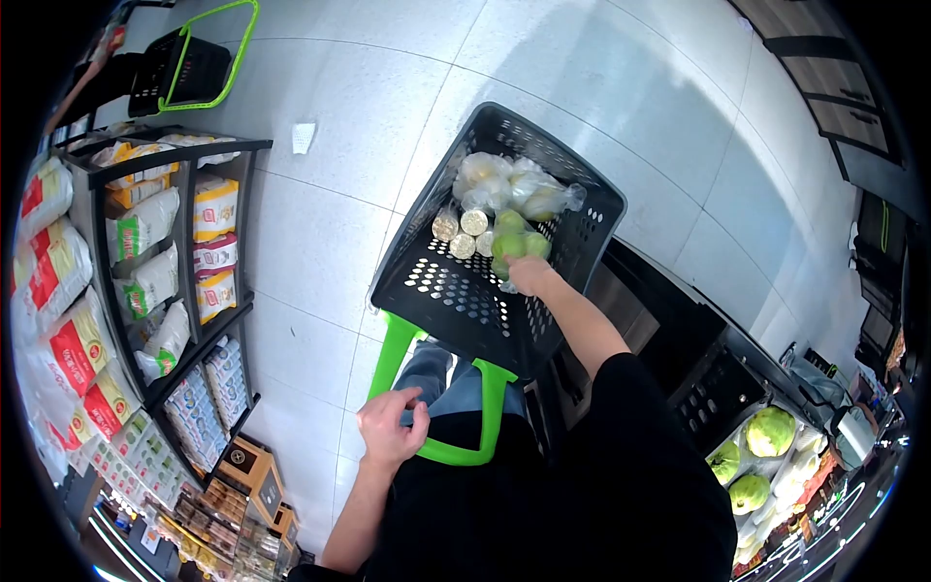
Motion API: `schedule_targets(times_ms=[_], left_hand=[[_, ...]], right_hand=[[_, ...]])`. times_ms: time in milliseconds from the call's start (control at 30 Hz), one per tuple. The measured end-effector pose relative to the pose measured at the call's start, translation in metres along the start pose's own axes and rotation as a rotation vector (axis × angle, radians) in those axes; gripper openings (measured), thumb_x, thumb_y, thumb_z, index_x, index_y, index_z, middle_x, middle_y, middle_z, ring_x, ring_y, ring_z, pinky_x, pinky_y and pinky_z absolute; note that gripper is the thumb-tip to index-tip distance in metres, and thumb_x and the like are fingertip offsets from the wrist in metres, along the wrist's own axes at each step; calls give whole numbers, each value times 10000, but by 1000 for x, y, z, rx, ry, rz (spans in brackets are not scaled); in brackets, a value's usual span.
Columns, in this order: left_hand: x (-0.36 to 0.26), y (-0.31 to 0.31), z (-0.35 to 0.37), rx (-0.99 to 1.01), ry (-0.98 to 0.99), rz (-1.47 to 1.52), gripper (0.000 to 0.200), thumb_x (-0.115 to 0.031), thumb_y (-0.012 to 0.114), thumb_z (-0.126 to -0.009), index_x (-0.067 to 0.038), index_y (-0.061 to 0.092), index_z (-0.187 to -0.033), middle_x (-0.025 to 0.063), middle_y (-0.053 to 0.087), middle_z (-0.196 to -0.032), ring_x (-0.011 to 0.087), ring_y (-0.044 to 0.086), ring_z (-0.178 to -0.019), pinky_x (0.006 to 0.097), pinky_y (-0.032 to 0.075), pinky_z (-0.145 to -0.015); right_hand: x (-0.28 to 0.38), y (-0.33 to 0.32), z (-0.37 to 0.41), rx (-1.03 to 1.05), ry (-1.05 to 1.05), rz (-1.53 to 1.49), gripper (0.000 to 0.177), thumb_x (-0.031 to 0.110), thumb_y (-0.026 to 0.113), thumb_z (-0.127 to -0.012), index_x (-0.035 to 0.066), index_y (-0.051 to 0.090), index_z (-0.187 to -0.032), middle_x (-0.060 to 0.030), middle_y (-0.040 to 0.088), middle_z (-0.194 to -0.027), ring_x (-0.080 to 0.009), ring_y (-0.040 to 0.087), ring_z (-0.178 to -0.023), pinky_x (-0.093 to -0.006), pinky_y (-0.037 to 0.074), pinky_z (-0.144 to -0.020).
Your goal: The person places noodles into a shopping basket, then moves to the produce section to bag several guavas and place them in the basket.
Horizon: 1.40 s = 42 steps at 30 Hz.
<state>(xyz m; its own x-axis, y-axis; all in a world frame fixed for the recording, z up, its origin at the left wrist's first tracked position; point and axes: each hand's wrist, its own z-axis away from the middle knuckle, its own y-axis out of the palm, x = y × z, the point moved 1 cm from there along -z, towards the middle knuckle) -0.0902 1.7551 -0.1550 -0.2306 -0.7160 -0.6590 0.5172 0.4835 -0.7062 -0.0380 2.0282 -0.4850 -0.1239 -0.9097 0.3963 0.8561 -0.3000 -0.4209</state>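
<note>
A dark perforated basket (436, 335) tilts in front of me. Its green handle (493, 407) points toward my body, and my left hand (390, 427) is curled round the handle's left side. Inside the basket, my right hand (529, 274) has its fingers closed on a clear bag of green fruit (509, 242); the fingertips are partly hidden. Beside that bag lie several pale, round-ended packs (463, 246). Clear bags of pale produce (482, 175) rest against the basket's far side, close to another knotted bag (538, 194).
Shelves (184, 155) of packaged bags stand on the left, with wooden boxes (254, 475) lower down. Another basket with a green handle (199, 73) is at the upper left, near a person's arm. Green produce (771, 432) fills a display at the lower right.
</note>
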Motion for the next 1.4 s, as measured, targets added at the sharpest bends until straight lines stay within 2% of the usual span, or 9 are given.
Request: schedule_targets(times_ms=[167, 233, 400, 467, 500, 567, 667, 1067, 1400], left_hand=[[2, 1, 1, 29, -1, -20, 127, -81, 688, -735, -46, 699, -857, 60, 663, -661, 250, 652, -590, 341, 521, -574], [3, 2, 1, 38, 12, -35, 123, -85, 682, -741, -44, 699, -856, 67, 669, -676, 256, 653, -596, 344, 521, -573], [6, 3, 1, 65, 17, -30, 115, -86, 677, -748, -40, 697, -852, 86, 686, -720, 267, 661, -613, 346, 524, -575], [6, 3, 1, 72, 26, -35, 112, -86, 675, -750, -39, 696, -849, 93, 691, -735, 271, 664, -619, 346, 526, -577], [6, 3, 1, 78, 24, -38, 109, -86, 674, -751, -38, 695, -848, 94, 691, -736, 273, 665, -621, 346, 526, -578], [6, 4, 2, 88, 28, -43, 107, -85, 672, -753, -37, 694, -846, 95, 691, -737, 276, 666, -623, 346, 526, -579], [7, 4, 2, 92, 23, -48, 105, -86, 670, -756, -36, 694, -846, 95, 684, -723, 278, 659, -614, 350, 522, -573], [10, 5, 2, 156, -18, -71, 86, -101, 671, -756, -46, 693, -818, 86, 686, -718, 283, 650, -599, 352, 515, -562], [8, 5, 0, 177, 25, -69, 107, -94, 681, -750, -27, 695, -832, 91, 677, -690, 271, 656, -590, 343, 522, -559]], right_hand=[[15, 0, 15, -24, -73, -113, 435, 15, 551, -777, 13, 663, -1197, -142, 420, -1527, -355, 622, -1161, -420, 497, -994], [18, 4, 12, -147, -74, -378, 444, 5, 516, -779, 45, 662, -1196, -137, 370, -1561, -358, 566, -1239, -412, 454, -1055], [9, 36, -2, -208, 86, -510, 407, 2, 499, -798, 50, 666, -1166, -147, 252, -1613, -365, 553, -1252, -417, 432, -1081], [10, 27, 11, -190, 250, -511, 361, 19, 502, -842, 43, 664, -1164, -203, 389, -1529, -371, 584, -1213, -437, 458, -1052], [7, 31, 9, -190, 253, -516, 361, 19, 502, -842, 43, 664, -1164, -203, 389, -1529, -371, 584, -1213, -437, 458, -1052], [0, 39, 4, -58, 411, -458, 319, 43, 517, -880, 40, 667, -1162, -240, 556, -1361, -370, 606, -1187, -456, 486, -1015], [-5, 50, -3, -122, 453, -464, 304, 66, 521, -903, 49, 673, -1165, -226, 654, -1203, -361, 615, -1178, -458, 503, -992], [-25, 66, -48, -137, 572, -490, 253, 92, 552, -887, 61, 719, -1075, -163, 687, -1177, -312, 658, -1119, -427, 532, -950], [-12, 95, -48, -156, 630, -749, 318, 105, 552, -872, 26, 687, -1149, -195, 651, -1234, -350, 624, -1164, -442, 505, -993]])
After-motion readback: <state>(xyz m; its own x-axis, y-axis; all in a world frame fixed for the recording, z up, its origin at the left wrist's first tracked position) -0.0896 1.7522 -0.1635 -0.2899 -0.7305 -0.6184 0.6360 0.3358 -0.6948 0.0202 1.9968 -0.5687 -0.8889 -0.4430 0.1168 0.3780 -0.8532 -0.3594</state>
